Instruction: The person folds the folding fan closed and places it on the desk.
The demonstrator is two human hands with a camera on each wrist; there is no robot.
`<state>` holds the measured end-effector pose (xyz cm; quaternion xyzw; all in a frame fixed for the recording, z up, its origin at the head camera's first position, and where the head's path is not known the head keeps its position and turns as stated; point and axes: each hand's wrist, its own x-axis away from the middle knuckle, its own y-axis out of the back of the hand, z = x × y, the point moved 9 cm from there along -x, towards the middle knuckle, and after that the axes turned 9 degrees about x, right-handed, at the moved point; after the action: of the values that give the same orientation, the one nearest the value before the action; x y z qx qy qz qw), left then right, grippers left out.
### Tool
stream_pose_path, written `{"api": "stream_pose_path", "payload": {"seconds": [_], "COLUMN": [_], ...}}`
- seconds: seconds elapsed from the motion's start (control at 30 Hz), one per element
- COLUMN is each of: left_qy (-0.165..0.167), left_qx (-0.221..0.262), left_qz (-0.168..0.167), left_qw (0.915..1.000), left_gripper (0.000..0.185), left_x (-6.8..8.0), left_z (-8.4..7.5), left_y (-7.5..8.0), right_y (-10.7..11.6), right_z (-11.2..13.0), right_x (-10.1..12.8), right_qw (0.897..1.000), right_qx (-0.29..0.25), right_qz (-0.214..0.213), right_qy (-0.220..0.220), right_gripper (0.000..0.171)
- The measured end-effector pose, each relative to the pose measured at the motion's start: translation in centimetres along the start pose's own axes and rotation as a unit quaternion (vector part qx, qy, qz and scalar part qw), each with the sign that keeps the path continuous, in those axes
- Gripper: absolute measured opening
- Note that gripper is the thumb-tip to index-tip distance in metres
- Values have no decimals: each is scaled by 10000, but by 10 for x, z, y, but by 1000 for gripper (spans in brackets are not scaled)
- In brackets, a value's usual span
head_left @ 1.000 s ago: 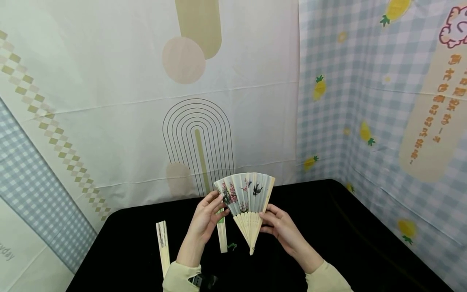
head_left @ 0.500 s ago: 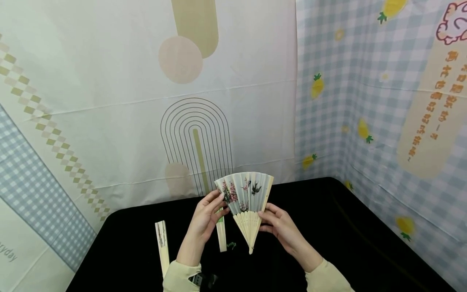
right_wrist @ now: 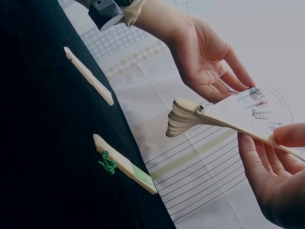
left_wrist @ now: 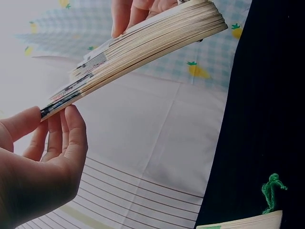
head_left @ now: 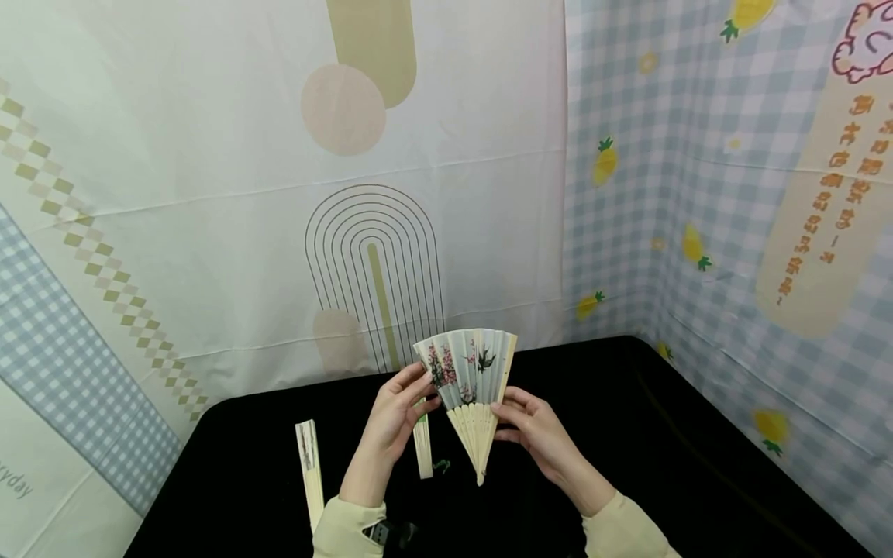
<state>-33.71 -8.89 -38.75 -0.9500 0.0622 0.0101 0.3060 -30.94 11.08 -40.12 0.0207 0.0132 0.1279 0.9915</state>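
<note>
The painted fan (head_left: 469,380), half spread, is pinched at its 9 o'clock edge by the left hand (head_left: 392,418) and at 3 o'clock by the right hand (head_left: 536,432), above the black desk (head_left: 663,465).

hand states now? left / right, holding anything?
Left hand: fingertips pinch the left edge of the half-open paper fan.
Right hand: grips the same fan at its right guard stick, near the ribs.
</note>
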Motion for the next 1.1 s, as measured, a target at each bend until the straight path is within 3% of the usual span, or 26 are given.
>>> {"api": "stream_pose_path", "payload": {"seconds": [0.27, 0.63, 1.1], "left_qy": [56, 206, 260], "left_qx": [-240, -348, -382], "left_qz": [134, 140, 157], "left_qw": [9996, 9991, 9988], "left_gripper": [46, 51, 51], "left_x": [2, 6, 6], "left_z": [4, 11, 12], "left_y": [-2, -5, -6], "right_y": [0, 5, 4], "right_z": [1, -4, -2], "right_x": [0, -3, -2], "right_qw": [9998, 9981, 9986], "right_qx": [-160, -226, -276], "right_qz": [-91, -562, -448], "right_qy": [-48, -58, -92], "right_gripper": [49, 46, 48]}}
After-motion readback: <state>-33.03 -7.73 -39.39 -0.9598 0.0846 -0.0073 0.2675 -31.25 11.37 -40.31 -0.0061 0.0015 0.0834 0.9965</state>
